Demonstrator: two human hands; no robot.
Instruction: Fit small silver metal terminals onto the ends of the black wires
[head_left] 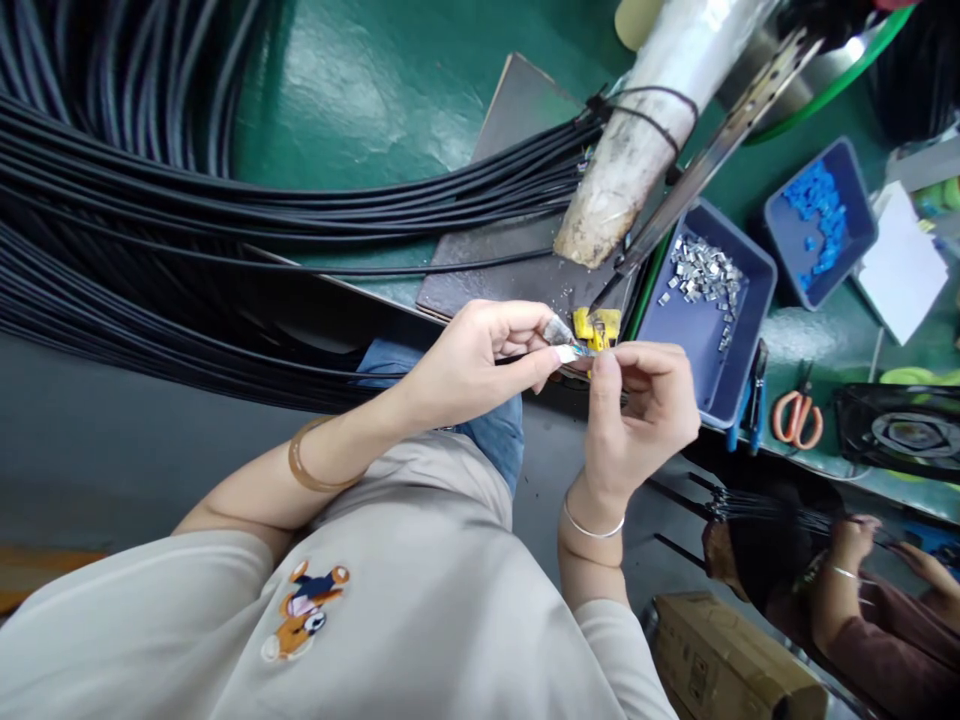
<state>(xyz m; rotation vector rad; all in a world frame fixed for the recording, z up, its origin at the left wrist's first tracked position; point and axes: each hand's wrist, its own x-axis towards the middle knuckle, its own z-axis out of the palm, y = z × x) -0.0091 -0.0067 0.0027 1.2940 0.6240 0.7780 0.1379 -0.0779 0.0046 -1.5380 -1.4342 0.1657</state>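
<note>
My left hand (495, 350) is closed in a pinch around the end of a black cable that runs in from the left. Light and bluish thin wires (581, 351) stick out past its fingertips. Grey wrapping covers one of the left fingers. My right hand (637, 405) pinches the tips of these wires between thumb and index finger; the very ends are hidden. Just behind the fingertips, at the bench edge, sits a small yellow fixture (598, 325), with a thin metal rod (679, 200) slanting down toward it.
Bundled black cables (337, 215) cross the green bench (360, 80) from the left, ending near a white wrapped tube (660, 130). Right of it are a bin of metal pieces (757, 290), a bin of blue parts (859, 215), and orange-handled scissors (797, 420). Another person's hand (855, 540) works at lower right.
</note>
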